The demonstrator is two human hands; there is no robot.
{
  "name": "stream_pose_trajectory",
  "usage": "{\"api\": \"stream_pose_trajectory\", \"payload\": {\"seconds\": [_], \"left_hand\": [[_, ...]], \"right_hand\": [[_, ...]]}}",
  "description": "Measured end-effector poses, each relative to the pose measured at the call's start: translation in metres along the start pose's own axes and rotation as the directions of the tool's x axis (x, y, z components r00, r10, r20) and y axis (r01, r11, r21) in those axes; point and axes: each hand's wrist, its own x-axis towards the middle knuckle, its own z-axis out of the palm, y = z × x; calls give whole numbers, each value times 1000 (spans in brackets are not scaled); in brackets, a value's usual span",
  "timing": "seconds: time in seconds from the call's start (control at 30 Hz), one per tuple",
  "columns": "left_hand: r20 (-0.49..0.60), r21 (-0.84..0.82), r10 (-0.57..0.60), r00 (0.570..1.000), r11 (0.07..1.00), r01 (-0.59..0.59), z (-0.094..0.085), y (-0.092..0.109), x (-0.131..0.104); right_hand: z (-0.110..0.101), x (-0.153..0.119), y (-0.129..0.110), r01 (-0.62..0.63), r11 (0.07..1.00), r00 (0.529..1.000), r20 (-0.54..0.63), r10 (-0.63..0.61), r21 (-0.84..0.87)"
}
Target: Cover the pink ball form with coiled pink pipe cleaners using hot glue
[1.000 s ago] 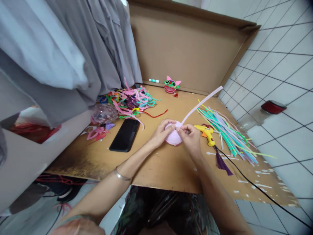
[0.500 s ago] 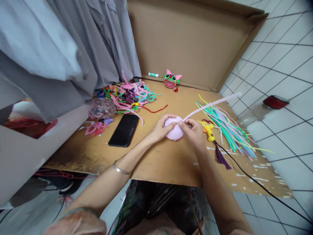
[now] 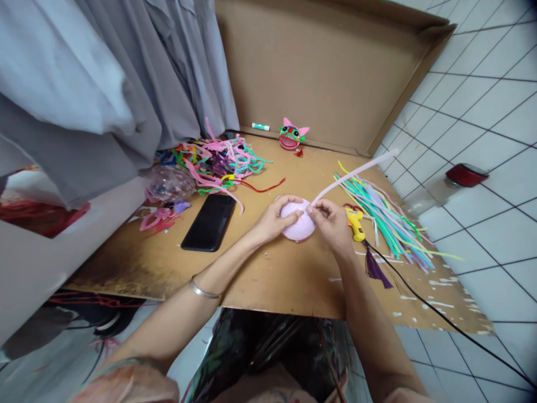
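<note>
A lilac dome (image 3: 298, 226), coiled from pipe cleaner, is held just over the table's middle. My left hand (image 3: 280, 217) is closed around its left side, thumb lying on top. At the dome's upper right, my right hand (image 3: 329, 221) pinches a lilac pipe cleaner (image 3: 356, 173). Its long free end slants up to the right, and its near end meets the dome under my fingertips. A yellow glue gun (image 3: 356, 224) lies just right of my right hand, with red-handled scissors partly hidden beside it.
Pipe cleaners (image 3: 390, 224) lie in a bundle at right, near a purple tassel (image 3: 376, 268) and the black cord. A phone (image 3: 208, 223) and a tangled pile (image 3: 222, 159) lie left. A lion-head figure (image 3: 291, 136) and glue stick (image 3: 260, 127) stand by the cardboard (image 3: 319, 73).
The view has shifted slightly, so everything sits a little further left. The free end of the lilac pipe cleaner has swung a bit. Both hands keep their hold.
</note>
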Motion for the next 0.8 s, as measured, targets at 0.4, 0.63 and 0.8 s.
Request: {"api": "stream_pose_trajectory", "payload": {"seconds": [0.4, 0.63, 0.8], "left_hand": [[5, -6, 28, 1000, 1000, -28, 1, -3, 0], [-44, -4, -28, 999, 1000, 28, 1, -4, 1], [-41, -3, -6, 999, 1000, 6, 2, -3, 0]], "right_hand": [[5, -5, 3, 150, 947, 981, -79, -179, -284], [15, -11, 3, 62, 983, 979, -181, -94, -172], [19, -13, 1, 75, 978, 963, -239, -121, -196]]}}
